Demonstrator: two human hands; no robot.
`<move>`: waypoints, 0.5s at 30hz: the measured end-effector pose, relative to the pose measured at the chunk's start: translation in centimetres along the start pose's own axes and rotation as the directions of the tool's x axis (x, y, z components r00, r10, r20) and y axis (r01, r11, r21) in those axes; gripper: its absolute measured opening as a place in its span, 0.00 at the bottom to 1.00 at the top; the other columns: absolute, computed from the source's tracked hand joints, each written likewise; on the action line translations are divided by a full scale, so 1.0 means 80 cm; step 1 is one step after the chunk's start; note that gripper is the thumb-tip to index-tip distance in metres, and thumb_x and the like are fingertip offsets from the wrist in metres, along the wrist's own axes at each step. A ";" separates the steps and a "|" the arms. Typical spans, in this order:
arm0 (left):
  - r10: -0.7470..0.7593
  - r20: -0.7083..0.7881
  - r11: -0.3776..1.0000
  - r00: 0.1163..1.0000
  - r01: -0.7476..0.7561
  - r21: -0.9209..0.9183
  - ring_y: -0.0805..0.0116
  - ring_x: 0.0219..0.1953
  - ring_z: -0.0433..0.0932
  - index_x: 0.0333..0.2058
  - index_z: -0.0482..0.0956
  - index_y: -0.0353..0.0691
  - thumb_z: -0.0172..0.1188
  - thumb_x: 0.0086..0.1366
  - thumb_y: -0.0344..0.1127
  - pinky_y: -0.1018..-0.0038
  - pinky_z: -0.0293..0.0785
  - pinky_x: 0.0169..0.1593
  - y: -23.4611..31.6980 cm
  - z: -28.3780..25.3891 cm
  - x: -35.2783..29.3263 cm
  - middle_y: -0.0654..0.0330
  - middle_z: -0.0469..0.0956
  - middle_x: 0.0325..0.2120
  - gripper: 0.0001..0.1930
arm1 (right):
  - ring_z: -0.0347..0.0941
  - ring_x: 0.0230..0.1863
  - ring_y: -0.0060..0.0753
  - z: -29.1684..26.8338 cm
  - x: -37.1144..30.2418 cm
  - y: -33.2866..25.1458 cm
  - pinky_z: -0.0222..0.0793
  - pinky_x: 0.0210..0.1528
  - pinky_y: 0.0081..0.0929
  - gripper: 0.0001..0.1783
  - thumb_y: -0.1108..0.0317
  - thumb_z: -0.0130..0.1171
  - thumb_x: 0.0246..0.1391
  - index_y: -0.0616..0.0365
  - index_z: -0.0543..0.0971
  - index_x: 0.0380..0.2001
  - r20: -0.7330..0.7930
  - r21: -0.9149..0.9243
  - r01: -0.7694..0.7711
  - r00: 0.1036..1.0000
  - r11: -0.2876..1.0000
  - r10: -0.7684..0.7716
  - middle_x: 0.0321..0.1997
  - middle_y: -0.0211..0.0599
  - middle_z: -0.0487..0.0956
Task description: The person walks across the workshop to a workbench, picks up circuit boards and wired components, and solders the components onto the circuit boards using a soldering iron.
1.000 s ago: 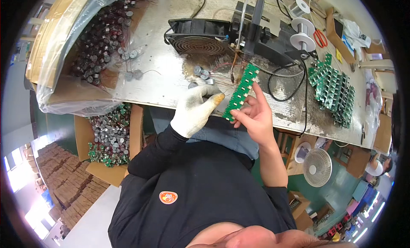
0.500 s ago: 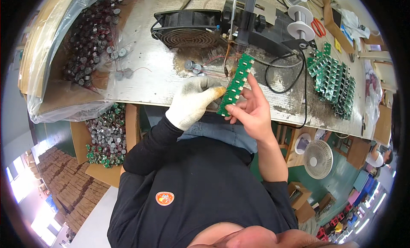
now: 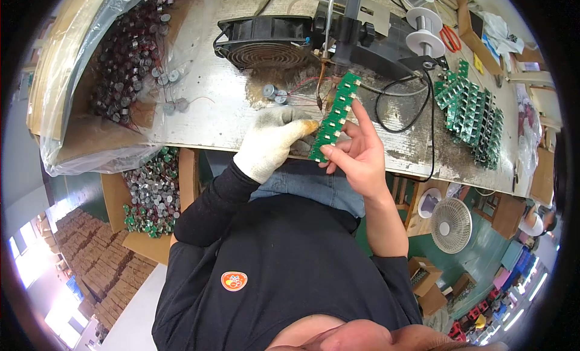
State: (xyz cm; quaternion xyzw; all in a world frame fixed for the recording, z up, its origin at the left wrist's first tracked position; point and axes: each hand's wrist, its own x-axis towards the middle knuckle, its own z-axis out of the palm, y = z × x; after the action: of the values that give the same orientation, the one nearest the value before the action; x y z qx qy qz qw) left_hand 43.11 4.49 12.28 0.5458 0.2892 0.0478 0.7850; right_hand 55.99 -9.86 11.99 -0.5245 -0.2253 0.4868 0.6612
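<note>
My bare right hand (image 3: 359,151) grips a green circuit board strip (image 3: 336,119) with small pale components along it, thumb on the near end and fingers along its right side. The strip stands tilted over the table's front edge. My left hand (image 3: 272,139), in a white glove with a stained fingertip, is closed in a pinch at the strip's left edge; what it pinches is too small to make out. Just beyond the fingertips hangs the soldering iron (image 3: 320,94), its tip close to the strip. Two small round motors (image 3: 275,93) with red wires lie left of the iron.
A black fan (image 3: 266,46) and a black stand (image 3: 374,52) with solder spools (image 3: 425,32) are at the back. Stacked green boards (image 3: 474,118) lie right, past a black cable (image 3: 431,121). Many wired motors (image 3: 121,79) fill the box at left; another box (image 3: 154,194) stands below.
The strip and my right hand have shifted very slightly up and right. The two loose motors have moved a little to the right. My left hand keeps its pinch.
</note>
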 end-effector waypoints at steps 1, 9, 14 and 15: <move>0.014 -0.009 1.000 1.000 -0.014 0.028 0.75 0.34 0.78 0.43 0.77 0.32 0.51 0.65 0.34 0.78 0.74 0.36 0.000 0.000 0.000 0.60 0.80 0.35 0.13 | 0.77 0.29 0.28 0.001 0.000 -0.001 0.75 0.24 0.18 0.47 0.83 0.58 0.49 0.60 0.43 0.67 0.001 0.003 0.001 1.000 1.000 -0.001 0.46 0.50 0.71; -0.103 -0.026 0.976 0.994 0.096 -0.197 0.76 0.30 0.79 0.42 0.77 0.32 0.53 0.64 0.36 0.78 0.76 0.33 0.008 0.008 -0.004 0.59 0.80 0.33 0.13 | 0.77 0.28 0.28 0.000 -0.003 0.002 0.74 0.24 0.18 0.47 0.83 0.58 0.49 0.58 0.44 0.67 -0.013 -0.016 0.017 1.000 1.000 -0.017 0.45 0.49 0.72; -0.089 -0.045 0.967 0.995 0.075 -0.243 0.76 0.30 0.78 0.41 0.78 0.33 0.54 0.64 0.36 0.79 0.75 0.34 -0.002 0.008 -0.004 0.60 0.80 0.31 0.13 | 0.77 0.28 0.28 0.001 -0.007 0.006 0.74 0.23 0.19 0.47 0.83 0.58 0.49 0.58 0.44 0.67 -0.027 -0.018 0.000 1.000 1.000 -0.001 0.45 0.49 0.72; -0.071 -0.039 0.975 0.997 0.061 -0.213 0.77 0.30 0.78 0.42 0.78 0.33 0.54 0.64 0.37 0.80 0.74 0.34 -0.002 0.008 -0.003 0.60 0.80 0.31 0.14 | 0.77 0.28 0.28 0.001 -0.007 0.006 0.74 0.23 0.19 0.47 0.84 0.58 0.49 0.58 0.44 0.67 -0.027 -0.016 -0.002 1.000 1.000 0.002 0.45 0.49 0.72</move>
State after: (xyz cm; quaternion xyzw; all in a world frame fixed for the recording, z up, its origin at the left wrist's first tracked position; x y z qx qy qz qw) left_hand 43.18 3.81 12.40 0.4481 0.3188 0.0648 0.8327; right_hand 55.52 -10.30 11.73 -0.5368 -0.2196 0.4784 0.6594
